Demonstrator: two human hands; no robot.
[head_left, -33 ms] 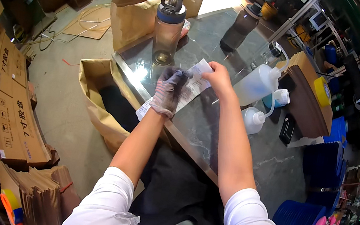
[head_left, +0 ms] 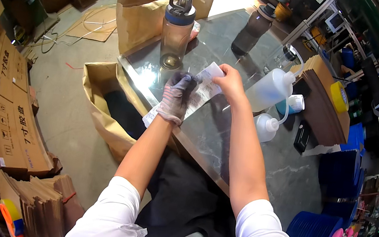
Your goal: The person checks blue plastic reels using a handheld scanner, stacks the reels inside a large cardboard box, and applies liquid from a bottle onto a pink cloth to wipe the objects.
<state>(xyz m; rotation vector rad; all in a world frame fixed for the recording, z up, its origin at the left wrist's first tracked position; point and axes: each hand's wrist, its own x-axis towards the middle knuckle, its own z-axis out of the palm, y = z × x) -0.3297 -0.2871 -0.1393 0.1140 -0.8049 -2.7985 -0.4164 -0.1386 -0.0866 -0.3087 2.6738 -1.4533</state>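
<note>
A long white printed paper strip [head_left: 202,97] slants above the metal-edged table [head_left: 260,169]. Its lower end passes beneath my left wrist and reaches the table's edge. My left hand [head_left: 176,98], in a grey knit glove, is closed on the middle of the strip with its fingertips pinched together. At the strip's upper end, my bare right hand [head_left: 231,83] pinches the paper between thumb and fingers. Just beyond my left hand stands a smoky drink bottle [head_left: 175,39] with a dark lid and loop handle. Right of my right hand are a large squeeze wash bottle [head_left: 271,89] and a smaller one [head_left: 266,128].
An open paper bag [head_left: 138,19] stands behind the table's left corner, another [head_left: 94,90] at its left edge. A dark bottle [head_left: 253,29] stands at the back. Brown cardboard sheets [head_left: 329,104] bear yellow tape [head_left: 339,96]. Printed cartons [head_left: 3,102] line the left.
</note>
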